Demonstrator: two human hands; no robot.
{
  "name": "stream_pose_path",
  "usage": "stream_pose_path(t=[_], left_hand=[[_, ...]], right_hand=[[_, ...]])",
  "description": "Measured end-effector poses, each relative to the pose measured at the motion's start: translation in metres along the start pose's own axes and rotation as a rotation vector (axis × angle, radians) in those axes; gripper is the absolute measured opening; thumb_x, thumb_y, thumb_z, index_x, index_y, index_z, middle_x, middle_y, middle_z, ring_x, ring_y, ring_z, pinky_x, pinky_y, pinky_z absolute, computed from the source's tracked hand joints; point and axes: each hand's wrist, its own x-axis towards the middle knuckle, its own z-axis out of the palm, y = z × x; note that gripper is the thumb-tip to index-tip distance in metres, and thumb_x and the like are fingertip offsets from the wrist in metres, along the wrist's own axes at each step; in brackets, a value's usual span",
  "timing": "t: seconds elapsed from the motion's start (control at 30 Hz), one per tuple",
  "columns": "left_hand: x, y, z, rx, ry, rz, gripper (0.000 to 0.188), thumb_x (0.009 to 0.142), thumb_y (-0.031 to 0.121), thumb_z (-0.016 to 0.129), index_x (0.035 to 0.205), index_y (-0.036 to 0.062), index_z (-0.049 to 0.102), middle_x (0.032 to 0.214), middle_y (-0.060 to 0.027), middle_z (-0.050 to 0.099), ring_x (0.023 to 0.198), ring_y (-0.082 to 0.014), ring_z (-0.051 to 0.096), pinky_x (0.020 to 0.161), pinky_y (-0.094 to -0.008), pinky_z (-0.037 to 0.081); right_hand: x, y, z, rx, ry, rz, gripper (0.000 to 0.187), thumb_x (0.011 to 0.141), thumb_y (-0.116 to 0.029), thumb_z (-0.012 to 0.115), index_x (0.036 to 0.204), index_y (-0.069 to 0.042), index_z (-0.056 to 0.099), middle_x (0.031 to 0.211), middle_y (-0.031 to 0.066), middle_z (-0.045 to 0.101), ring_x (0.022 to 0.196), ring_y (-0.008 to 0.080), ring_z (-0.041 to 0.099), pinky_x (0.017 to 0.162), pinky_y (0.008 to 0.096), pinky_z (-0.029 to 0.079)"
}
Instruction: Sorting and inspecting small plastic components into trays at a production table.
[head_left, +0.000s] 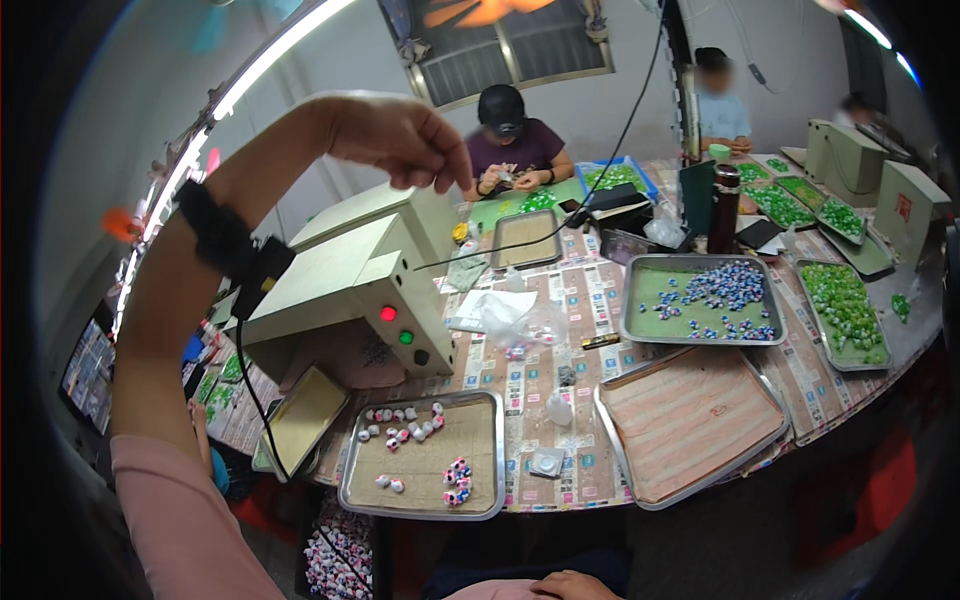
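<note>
My left hand (408, 148) is raised high above the table, wrist bent. Its fingers droop loosely apart, and I see nothing in them. Under this arm stands a cream metal machine box (340, 275) with a red and a green button. At the lower edge my right hand (578, 585) lies against my lap, partly cut off, fingers laid out. In front of me a metal tray (425, 505) holds small white pieces (422, 430) with pink and dark patches. A cluster of pink, blue and white pieces (457, 480) sits at its right side.
To the right lie a lined tray (700, 425), a tray of blue and white pieces (705, 340) and a tray of green pieces (842, 315). A co-worker (515, 150) sits across the table. A bin of pieces (338, 555) stands below the edge. A black cable crosses the view.
</note>
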Motion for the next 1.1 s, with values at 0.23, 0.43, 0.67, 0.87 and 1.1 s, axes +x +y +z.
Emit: stream_pose_path(t=[0.23,0.43,0.67,0.87,1.1], left_hand=[[0.009,-0.080,0.101,-0.212,-0.094,-0.066,0.027,0.094,0.002,0.047,0.117,0.0033,0.062,0.093,-0.0015,0.064,0.068,-0.0050,0.057,0.062,-0.0223,0.052],[0.025,-0.175,0.231,-1.037,-0.191,-0.058,0.025,0.100,0.008,0.042,0.118,-0.0024,0.057,0.090,-0.0021,0.058,0.071,-0.0081,0.051,0.063,-0.0212,0.044],[0.006,-0.220,0.312,-1.783,0.142,0.083,0.027,0.095,0.000,0.047,0.122,-0.0019,0.052,0.098,-0.0066,0.058,0.083,-0.0126,0.058,0.077,-0.0259,0.052],[-0.050,-0.274,0.346,-1.959,0.417,0.172,0.035,0.093,-0.003,0.048,0.128,-0.0027,0.047,0.111,-0.0125,0.059,0.098,-0.0193,0.062,0.092,-0.0296,0.052],[-0.110,-0.312,0.392,-2.322,0.756,0.417,0.032,0.090,-0.001,0.052,0.122,-0.0004,0.052,0.107,-0.0097,0.059,0.098,-0.0186,0.059,0.089,-0.0320,0.050]], right_hand=[[-0.003,-0.001,-0.014,0.040,0.013,0.016,0.027,0.084,-0.021,0.060,0.100,-0.001,0.066,0.095,0.0181,0.065,0.093,0.0352,0.060,0.082,0.0424,0.048],[-0.002,0.006,-0.011,0.019,0.021,0.031,0.026,0.084,-0.021,0.060,0.099,-0.001,0.066,0.095,0.0184,0.065,0.093,0.0350,0.060,0.081,0.0422,0.048],[0.012,-0.010,-0.020,0.058,-0.039,0.082,0.026,0.084,-0.021,0.060,0.099,0.000,0.066,0.094,0.0187,0.065,0.091,0.0360,0.061,0.080,0.0419,0.048],[0.047,-0.024,-0.023,0.002,-0.167,0.051,0.024,0.084,-0.020,0.060,0.097,-0.001,0.067,0.093,0.0190,0.065,0.089,0.0366,0.061,0.079,0.0410,0.048],[0.092,-0.066,-0.015,-0.001,-0.188,0.058,0.023,0.086,-0.017,0.061,0.100,0.001,0.066,0.092,0.0204,0.065,0.087,0.0384,0.061,0.078,0.0412,0.049]])
